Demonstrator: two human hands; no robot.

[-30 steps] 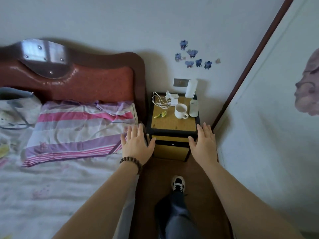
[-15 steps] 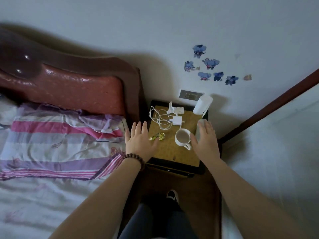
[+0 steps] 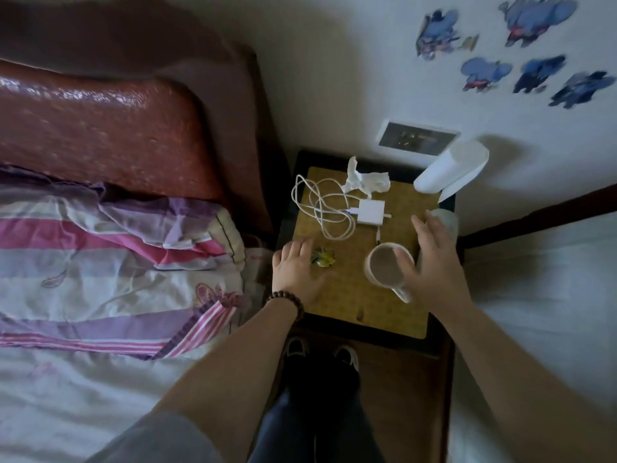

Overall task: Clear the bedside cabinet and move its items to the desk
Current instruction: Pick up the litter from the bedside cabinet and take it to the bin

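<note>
The bedside cabinet [image 3: 347, 305] has a yellow-brown top with a black rim. On it lie a white charger [image 3: 370, 212] with its coiled cable [image 3: 320, 208], a crumpled tissue [image 3: 365, 180], a small yellow-green hair clip [image 3: 323, 257], a white mug [image 3: 387, 267], a tall white lamp-like cylinder [image 3: 450, 172] and a pale bottle [image 3: 447, 219]. My left hand [image 3: 295, 274] rests open at the cabinet's left edge, fingertips touching the clip. My right hand [image 3: 434, 262] hovers open over the mug's right rim and in front of the bottle.
A bed with a striped pillow [image 3: 110, 262] and a red-brown headboard [image 3: 110, 128] lies to the left. A wall socket [image 3: 417, 138] and blue stickers [image 3: 500, 65] are on the wall behind. White bedding [image 3: 547, 295] lies right. My feet stand before the cabinet.
I have stepped closer and now look straight down on the cabinet. Both hands moved forward: the left to the hair clip, the right over the mug.
</note>
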